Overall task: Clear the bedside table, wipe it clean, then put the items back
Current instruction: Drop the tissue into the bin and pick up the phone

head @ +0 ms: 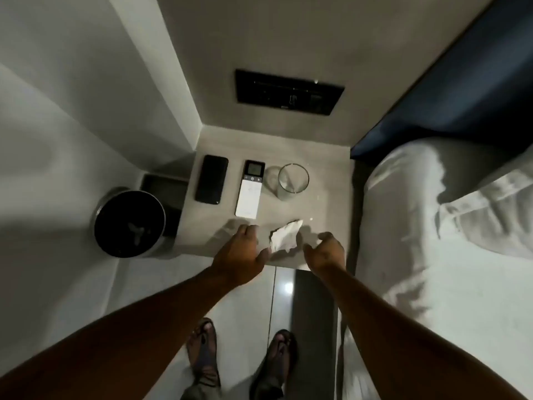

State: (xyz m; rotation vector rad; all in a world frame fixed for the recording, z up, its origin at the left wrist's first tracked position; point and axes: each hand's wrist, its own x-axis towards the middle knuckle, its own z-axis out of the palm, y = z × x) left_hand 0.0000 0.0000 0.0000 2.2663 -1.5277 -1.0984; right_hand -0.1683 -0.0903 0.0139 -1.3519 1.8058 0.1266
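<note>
On the grey bedside table (323, 157) lie a black phone (211, 179), a white remote with a small display (249, 192) and an empty clear glass (292, 181), side by side from left to right. A crumpled white tissue (285, 237) rests near the table's front edge. My left hand (241, 255) hovers just left of the tissue, thumb close to its edge, fingers curled and holding nothing. My right hand (325, 252) is just right of the tissue, fingers loosely curled and apart, also holding nothing.
A round black bin (129, 223) stands on the floor left of the table, with a dark box (165, 189) behind it. A black switch panel (288, 92) is on the wall above. The bed with white linen (438, 226) adjoins the table's right side. My sandalled feet (239, 359) are below.
</note>
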